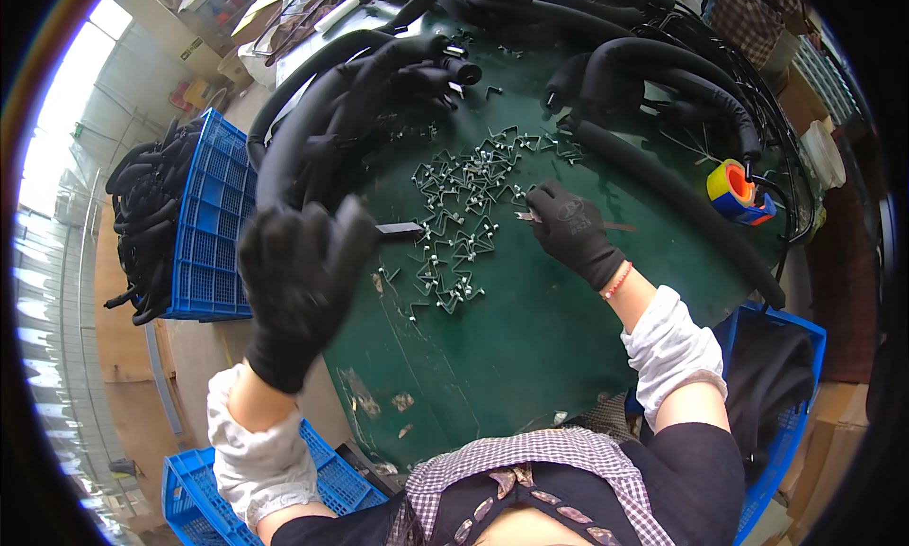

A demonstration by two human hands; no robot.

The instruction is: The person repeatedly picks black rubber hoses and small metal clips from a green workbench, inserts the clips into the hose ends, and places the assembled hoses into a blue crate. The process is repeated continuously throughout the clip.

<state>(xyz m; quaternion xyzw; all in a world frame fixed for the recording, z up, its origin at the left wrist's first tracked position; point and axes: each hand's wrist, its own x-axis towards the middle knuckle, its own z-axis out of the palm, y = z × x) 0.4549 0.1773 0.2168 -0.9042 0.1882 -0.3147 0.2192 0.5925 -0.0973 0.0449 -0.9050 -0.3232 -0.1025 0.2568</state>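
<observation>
Two gloved hands are in play over the green bench (530, 338). The left hand (301, 281) is raised clear of the bench, fingers spread, nothing held. The right hand (571, 229) is pressed to the bench, closed on a thin metal tool (620, 227) at the edge of the pile of metal clips (459, 219), which is spread mid-bench. Picking from the pile appears to be the step in hand; a single clip must next be singled out from its tangled neighbours. Counted: dozens of clips, one tape roll (737, 193), three blue crates (210, 224), many black foam tubes (379, 82).
</observation>
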